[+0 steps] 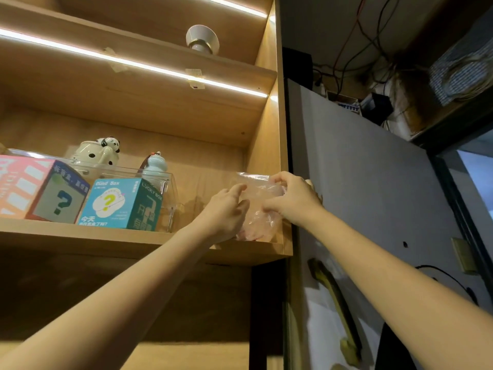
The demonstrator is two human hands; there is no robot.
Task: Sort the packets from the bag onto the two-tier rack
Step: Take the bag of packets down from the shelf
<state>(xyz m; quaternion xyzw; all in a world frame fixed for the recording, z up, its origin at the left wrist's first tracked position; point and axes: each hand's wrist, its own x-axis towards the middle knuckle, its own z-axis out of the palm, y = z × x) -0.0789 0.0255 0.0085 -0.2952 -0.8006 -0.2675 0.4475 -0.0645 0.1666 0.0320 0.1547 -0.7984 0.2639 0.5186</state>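
Head view, looking up at a wooden shelf unit. Both arms were raised toward the shelf [138,237] at the middle of frame.

Bag [257,206]: clear plastic, pinkish contents showing through near its bottom, stood upright at the right end of the shelf, about 3 o'clock from the teal box [121,202] and close to the unit's right side panel. Its base rested on the shelf board.

Left hand [226,209]: at 9 o'clock of the bag, fingers curled against the bag's left side, index finger reaching up toward the top edge. Contact with the plastic looked likely; a firm grip could not be confirmed.

Right hand [292,197]: at 3 o'clock of the bag, fingers closed on the bag's upper right portion, thumb and fingers pinching the plastic near the top.

No separate packets could be made out; the contents were too blurred.

Other items on the same shelf: pink box [29,188] at far 9 o'clock, teal box beside it, both in front of a clear acrylic case [170,194]. Behind the case stood a spotted teapot [97,153] and a pale blue figurine [154,165]. On the shelf above, at 12 o'clock, a round white object [202,38]. Light strips [133,64] ran under the upper shelves.

At 4 o'clock, a grey door [373,182] with a brass handle [336,308].
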